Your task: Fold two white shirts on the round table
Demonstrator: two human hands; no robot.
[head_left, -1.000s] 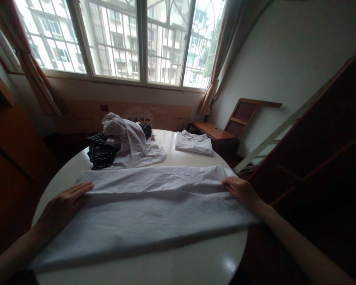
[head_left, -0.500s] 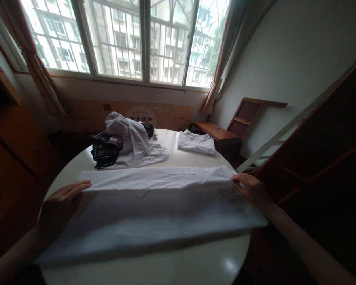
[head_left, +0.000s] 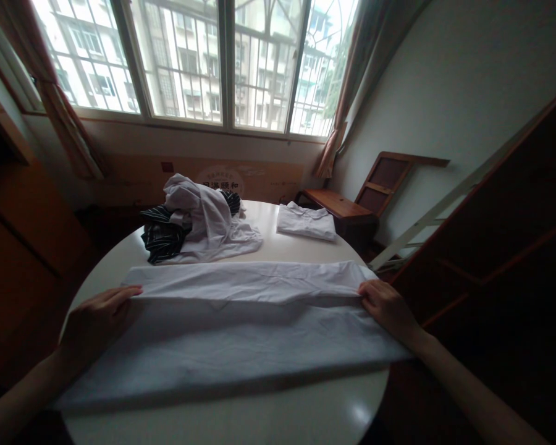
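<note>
A white garment, probably a shirt (head_left: 241,340), stretches across the near half of the round white table (head_left: 306,408). Its far part is doubled over, and a long crease runs between my two hands. At the left end of that crease, my left hand (head_left: 97,315) pinches the cloth. My right hand (head_left: 387,306) grips the right end, with thumb and fingers closed on the fabric. The near part of the cloth hangs down in shadow, and its left and right ends reach to the table's sides.
Behind the cloth lies a heap of white and black striped clothes (head_left: 199,216). A folded white shirt (head_left: 306,221) rests at the far right of the table. Beyond stand a wooden bench (head_left: 338,203) and a window (head_left: 189,62); dark wooden furniture (head_left: 500,247) leans at the right.
The held crease has come slightly lower and toward me, and the near cloth has settled a little. My right hand has shifted slightly left and down. The other clothes are unchanged.
</note>
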